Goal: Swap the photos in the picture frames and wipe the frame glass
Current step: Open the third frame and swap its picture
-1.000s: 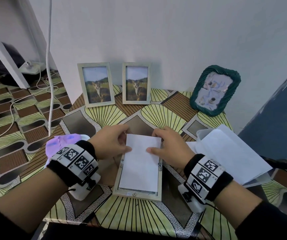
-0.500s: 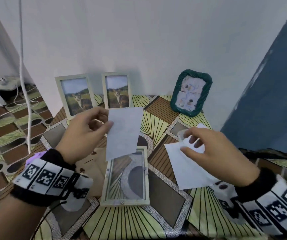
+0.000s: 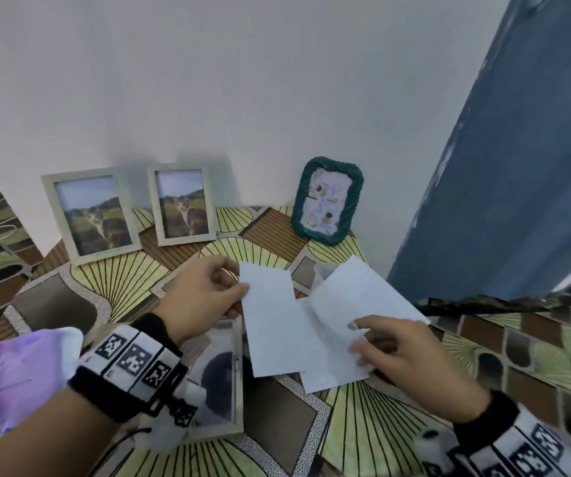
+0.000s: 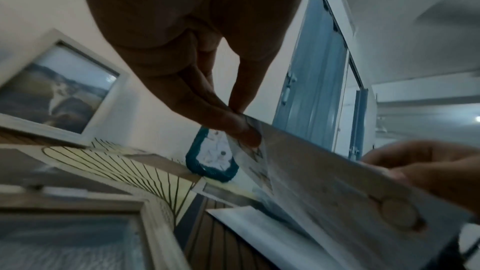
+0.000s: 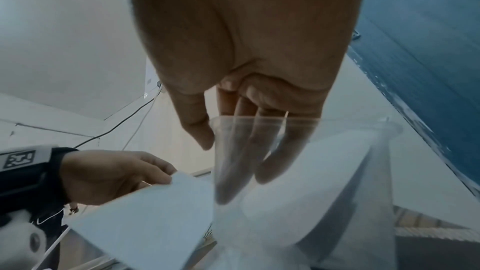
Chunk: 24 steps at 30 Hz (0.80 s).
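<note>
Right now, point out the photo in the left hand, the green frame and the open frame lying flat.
photo (image 3: pixel 270 325): head view, middle of its white back.
green frame (image 3: pixel 327 201): head view, its picture area.
open frame (image 3: pixel 220 373): head view, its bare glass.

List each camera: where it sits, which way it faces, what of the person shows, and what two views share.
Head: on the head, facing down and forward at the table; both hands and wristbands show.
Left wrist: under the left hand, facing along its fingers pinching the photo.
Right wrist: under the right hand, facing a clear sleeve.
Shared: wrist views both show the photo.
</note>
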Tool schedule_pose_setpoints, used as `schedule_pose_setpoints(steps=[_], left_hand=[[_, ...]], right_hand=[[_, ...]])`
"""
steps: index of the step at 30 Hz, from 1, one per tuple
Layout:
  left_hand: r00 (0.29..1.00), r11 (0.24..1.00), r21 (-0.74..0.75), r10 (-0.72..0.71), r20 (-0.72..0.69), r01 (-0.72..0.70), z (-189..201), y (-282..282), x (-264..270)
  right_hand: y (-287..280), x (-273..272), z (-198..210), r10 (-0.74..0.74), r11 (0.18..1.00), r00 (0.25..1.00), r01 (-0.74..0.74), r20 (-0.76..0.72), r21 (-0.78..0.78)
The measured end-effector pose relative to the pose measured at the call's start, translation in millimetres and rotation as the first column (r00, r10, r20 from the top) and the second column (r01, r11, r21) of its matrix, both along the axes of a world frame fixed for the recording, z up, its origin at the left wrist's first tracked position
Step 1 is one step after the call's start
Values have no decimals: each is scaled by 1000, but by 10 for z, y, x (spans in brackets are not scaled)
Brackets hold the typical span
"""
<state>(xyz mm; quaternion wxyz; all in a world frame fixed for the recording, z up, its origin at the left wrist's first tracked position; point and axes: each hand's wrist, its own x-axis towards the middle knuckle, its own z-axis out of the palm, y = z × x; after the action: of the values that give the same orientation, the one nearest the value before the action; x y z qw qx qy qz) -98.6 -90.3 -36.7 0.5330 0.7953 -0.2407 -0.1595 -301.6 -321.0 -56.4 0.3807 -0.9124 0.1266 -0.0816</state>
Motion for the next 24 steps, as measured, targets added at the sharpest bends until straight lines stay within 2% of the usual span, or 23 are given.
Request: schedule_pose_setpoints(steps=[4, 10, 13, 17, 19, 21, 22, 24], left_hand=[[997, 985, 160, -57, -59, 66, -70, -325, 49], [974, 949, 265, -121, -189, 170, -145, -748, 30], [952, 939, 275, -128, -280, 207, -175, -839, -24], [930, 908, 322, -157, -332, 269, -163, -833, -95], [929, 857, 393, -227, -292, 333, -129, -761, -101], [942, 808, 485, -299, -149, 333, -86, -659, -92], [947, 804, 515, -316, -54, 297, -62, -614, -92], [949, 848, 480, -302, 89, 225, -24, -543, -136]], right_hand=[[-22, -52, -13, -33, 993, 996, 23, 88, 115], [3, -36, -51, 13, 999, 996, -17, 85, 43], [18, -22, -56, 38, 999, 996, -37, 76, -20], [47, -35, -30, 81, 996, 992, -76, 93, -56], [73, -48, -13, 125, 991, 986, -117, 111, -72], [74, -61, 16, 132, 990, 977, -122, 167, -70], [61, -67, 35, 114, 992, 970, -100, 214, -77], [-8, -62, 82, 46, 994, 947, -12, 319, -106]])
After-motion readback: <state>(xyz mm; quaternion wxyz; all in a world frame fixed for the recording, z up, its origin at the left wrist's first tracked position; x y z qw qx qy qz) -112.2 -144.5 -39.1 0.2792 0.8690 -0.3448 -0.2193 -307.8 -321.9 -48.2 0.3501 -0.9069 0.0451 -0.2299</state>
